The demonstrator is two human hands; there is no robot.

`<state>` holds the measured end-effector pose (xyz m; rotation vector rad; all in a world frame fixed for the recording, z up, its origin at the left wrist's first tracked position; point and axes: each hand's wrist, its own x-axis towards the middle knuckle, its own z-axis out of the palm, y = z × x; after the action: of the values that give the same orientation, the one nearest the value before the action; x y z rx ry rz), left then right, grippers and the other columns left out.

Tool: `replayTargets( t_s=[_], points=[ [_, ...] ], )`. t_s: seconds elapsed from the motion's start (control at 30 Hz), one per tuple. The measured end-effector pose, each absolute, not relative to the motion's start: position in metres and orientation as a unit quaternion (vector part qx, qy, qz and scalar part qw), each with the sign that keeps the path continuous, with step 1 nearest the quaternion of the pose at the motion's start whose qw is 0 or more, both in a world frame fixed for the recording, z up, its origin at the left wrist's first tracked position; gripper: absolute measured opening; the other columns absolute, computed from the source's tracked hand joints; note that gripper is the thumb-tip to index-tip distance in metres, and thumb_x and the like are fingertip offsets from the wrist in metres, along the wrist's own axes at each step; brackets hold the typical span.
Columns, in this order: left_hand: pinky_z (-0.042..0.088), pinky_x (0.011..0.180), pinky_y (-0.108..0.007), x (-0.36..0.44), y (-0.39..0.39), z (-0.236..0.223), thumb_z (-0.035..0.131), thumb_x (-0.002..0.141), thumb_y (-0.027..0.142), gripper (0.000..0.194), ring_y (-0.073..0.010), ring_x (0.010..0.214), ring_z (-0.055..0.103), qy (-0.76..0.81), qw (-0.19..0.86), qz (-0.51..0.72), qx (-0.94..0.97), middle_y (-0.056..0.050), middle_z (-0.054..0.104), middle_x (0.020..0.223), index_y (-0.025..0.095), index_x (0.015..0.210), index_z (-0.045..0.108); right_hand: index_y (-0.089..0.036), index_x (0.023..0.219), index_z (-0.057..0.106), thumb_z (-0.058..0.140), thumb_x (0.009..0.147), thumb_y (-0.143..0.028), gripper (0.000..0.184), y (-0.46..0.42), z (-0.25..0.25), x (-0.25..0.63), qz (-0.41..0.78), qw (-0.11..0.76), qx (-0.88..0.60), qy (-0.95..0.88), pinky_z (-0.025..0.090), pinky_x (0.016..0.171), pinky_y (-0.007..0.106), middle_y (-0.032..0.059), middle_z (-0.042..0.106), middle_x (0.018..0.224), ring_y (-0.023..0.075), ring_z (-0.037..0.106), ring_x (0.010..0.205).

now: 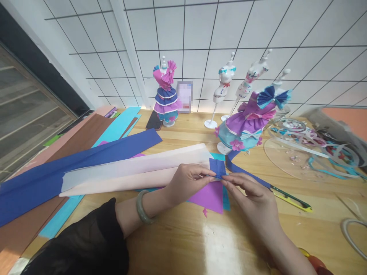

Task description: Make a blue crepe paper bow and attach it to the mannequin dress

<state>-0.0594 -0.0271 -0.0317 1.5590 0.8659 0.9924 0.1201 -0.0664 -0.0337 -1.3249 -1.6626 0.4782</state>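
Between my two hands is a small piece of dark blue crepe paper [217, 167], its near edge pinched by both. My left hand [192, 178], with a green bangle [141, 208] at the wrist, grips that edge from the left between thumb and fingertips. From the right, my right hand [249, 193] pinches the same edge, the fingertips of both almost meeting. Below the hands lie a purple paper sheet [209, 198] and a turquoise sheet [226, 198]. A long pale pink paper strip [143, 168] reaches in from the left, partly behind my left hand.
Long blue [123, 147] and brown paper strips [77, 141] cover the left. A yellow-and-black utility knife [292, 198] lies right of my hands. Dressed mannequins [166, 91] and bare mannequins [224, 84] stand along the tiled wall. Ribbon rolls [341, 152] crowd the right; a phone [154, 120] lies behind.
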Motion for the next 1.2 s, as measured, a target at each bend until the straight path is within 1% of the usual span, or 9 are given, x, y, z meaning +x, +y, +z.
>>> replayTargets(
  t_s=[0.1,0.2,0.3,0.43,0.7,0.9,1.0,1.13,1.2],
  points=[
    [0.054,0.076,-0.025,-0.059,-0.027,-0.033,0.063,0.074,0.027,0.019,-0.0168,0.083,0.065,0.367,0.523,0.414,0.648,-0.008,0.069,0.091,0.014,0.086,0.07,-0.025,0.08,0.071,0.063,0.075,-0.026,0.009,-0.067,-0.033,0.119,0.209,0.469,-0.557,-0.653,0.053,0.071,0.033,0.0033,0.07,0.083,0.0193,0.065,0.078],
    [0.054,0.076,-0.026,-0.059,-0.027,-0.035,0.064,0.073,0.027,0.018,-0.0172,0.082,0.066,0.372,0.533,0.417,0.635,-0.008,0.07,0.09,0.014,0.085,0.07,-0.024,0.076,0.072,0.067,0.07,-0.029,0.009,-0.068,-0.03,0.116,0.25,0.481,-0.589,-0.599,0.055,0.068,0.034,0.0034,0.072,0.08,0.0203,0.066,0.075],
    [0.054,0.078,-0.028,-0.058,-0.028,-0.035,0.067,0.071,0.027,0.019,-0.0177,0.083,0.066,0.369,0.557,0.429,0.608,-0.008,0.07,0.091,0.014,0.084,0.07,-0.023,0.073,0.072,0.07,0.065,-0.03,0.011,-0.069,-0.026,0.113,0.31,0.494,-0.606,-0.541,0.057,0.064,0.033,0.0027,0.073,0.077,0.0206,0.068,0.07],
    [0.053,0.081,-0.032,-0.057,-0.028,-0.033,0.069,0.069,0.028,0.02,-0.0191,0.084,0.065,0.36,0.595,0.429,0.577,-0.008,0.07,0.09,0.013,0.083,0.07,-0.023,0.071,0.072,0.073,0.061,-0.029,0.012,-0.068,-0.022,0.112,0.357,0.507,-0.599,-0.507,0.057,0.063,0.032,0.002,0.073,0.075,0.0203,0.068,0.069],
    [0.053,0.075,-0.03,-0.057,-0.028,-0.029,0.072,0.065,0.028,0.023,-0.0175,0.077,0.065,0.362,0.649,0.407,0.531,-0.008,0.07,0.083,0.012,0.082,0.069,-0.022,0.069,0.072,0.076,0.059,-0.031,0.014,-0.065,-0.027,0.115,0.411,0.521,-0.584,-0.468,0.056,0.062,0.031,0.0026,0.072,0.074,0.0181,0.066,0.067],
    [0.053,0.07,-0.03,-0.055,-0.029,-0.026,0.072,0.065,0.028,0.023,-0.015,0.067,0.065,0.373,0.669,0.4,0.503,-0.007,0.07,0.073,0.01,0.079,0.067,-0.022,0.067,0.071,0.076,0.058,-0.032,0.014,-0.066,-0.027,0.115,0.419,0.522,-0.58,-0.464,0.055,0.062,0.03,0.0024,0.072,0.073,0.0173,0.064,0.066],
    [0.053,0.069,-0.029,-0.055,-0.029,-0.026,0.073,0.064,0.028,0.026,-0.0149,0.069,0.065,0.368,0.673,0.4,0.502,-0.007,0.069,0.076,0.01,0.082,0.065,-0.022,0.067,0.071,0.075,0.059,-0.032,0.014,-0.067,-0.026,0.114,0.406,0.521,-0.582,-0.474,0.054,0.061,0.03,0.0026,0.071,0.072,0.0173,0.064,0.065],
    [0.051,0.072,-0.026,-0.056,-0.029,-0.029,0.07,0.067,0.027,0.029,-0.0142,0.077,0.064,0.337,0.665,0.393,0.538,-0.007,0.069,0.083,0.013,0.092,0.065,-0.023,0.067,0.071,0.075,0.06,-0.032,0.012,-0.067,-0.026,0.115,0.378,0.512,-0.581,-0.507,0.053,0.058,0.029,0.0025,0.069,0.071,0.0172,0.062,0.065],
    [0.05,0.072,-0.025,-0.056,-0.029,-0.032,0.069,0.069,0.026,0.027,-0.014,0.078,0.063,0.322,0.661,0.394,0.552,-0.007,0.069,0.086,0.014,0.093,0.066,-0.023,0.067,0.071,0.074,0.06,-0.031,0.01,-0.067,-0.026,0.116,0.372,0.507,-0.579,-0.519,0.053,0.059,0.028,0.0019,0.069,0.072,0.0166,0.062,0.065]
  ],
)
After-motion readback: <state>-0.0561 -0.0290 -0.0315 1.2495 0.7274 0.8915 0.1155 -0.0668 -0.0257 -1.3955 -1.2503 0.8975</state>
